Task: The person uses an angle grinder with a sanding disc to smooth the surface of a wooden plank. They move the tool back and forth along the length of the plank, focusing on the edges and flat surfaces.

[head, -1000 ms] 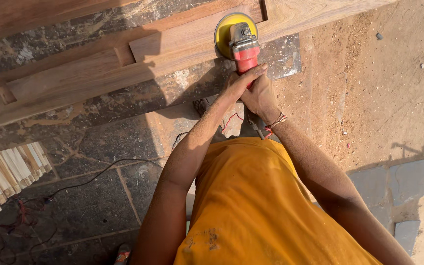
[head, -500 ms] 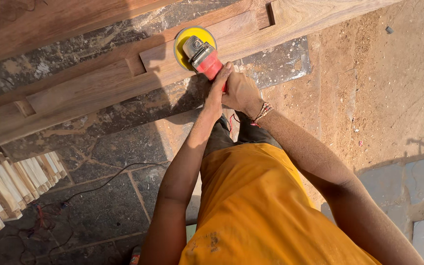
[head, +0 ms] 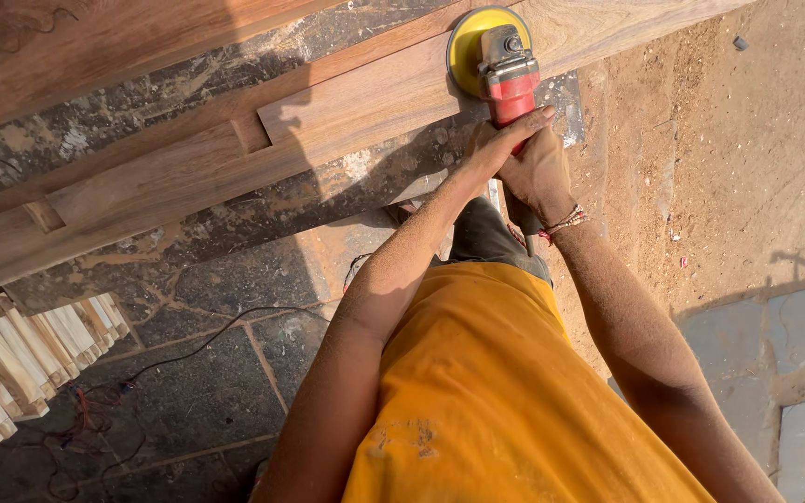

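Grinder (head: 505,65) slid right along the beam (head: 347,121); both hands gripping.

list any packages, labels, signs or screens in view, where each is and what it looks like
None in view: no package, sign or screen shows.
The red and grey power sander with its round yellow disc rests on the long wooden frame, held by both hands; any label on it is too small to tell.
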